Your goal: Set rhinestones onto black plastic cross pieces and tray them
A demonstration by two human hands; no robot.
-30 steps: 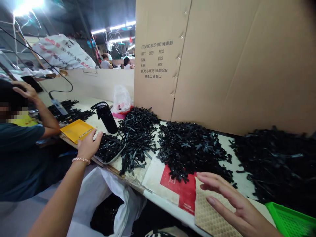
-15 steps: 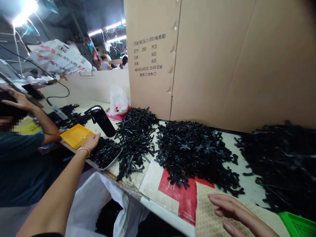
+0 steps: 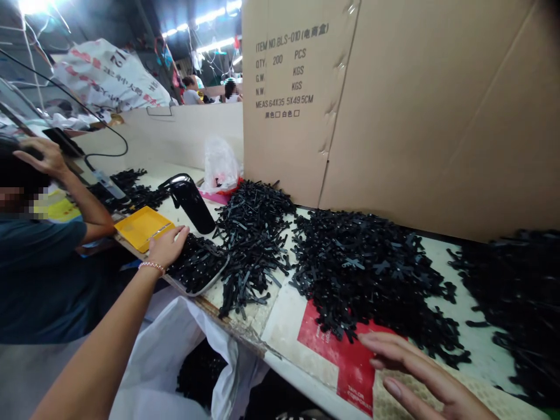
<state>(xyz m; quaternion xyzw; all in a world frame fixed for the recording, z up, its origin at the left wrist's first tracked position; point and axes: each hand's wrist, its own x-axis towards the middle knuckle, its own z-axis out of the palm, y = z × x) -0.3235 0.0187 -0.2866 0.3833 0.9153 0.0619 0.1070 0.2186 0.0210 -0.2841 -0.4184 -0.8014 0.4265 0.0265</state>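
Observation:
My left hand (image 3: 168, 248), a beaded bracelet at its wrist, is at the left side of a shallow tray (image 3: 221, 274) heaped with small black strap-like pieces (image 3: 196, 262). Its visible fingers are apart and point toward the black bottle-like object; I cannot tell whether they touch the tray. A yellow open case (image 3: 142, 224) lies just beyond that hand. At lower right, my right hand (image 3: 420, 373) is open, fingers spread and nothing in them, above a red and white printed sheet (image 3: 324, 350) and a beige textured mat (image 3: 406, 388). A large pile of black pieces (image 3: 367, 274) lies beyond it.
More black pieces lie in a pile (image 3: 254, 233) behind the tray and in another (image 3: 525, 303) at right. A black bottle-like object (image 3: 192, 204) stands tilted. A tall cardboard sheet (image 3: 415, 116) backs the table. A seated person (image 3: 44, 262) is at left; a white sack (image 3: 210, 332) hangs below the edge.
The view has shifted, so most things appear farther right. My left hand's fingers look more spread beside the tray. My right hand still hovers open; the green basket has left view.

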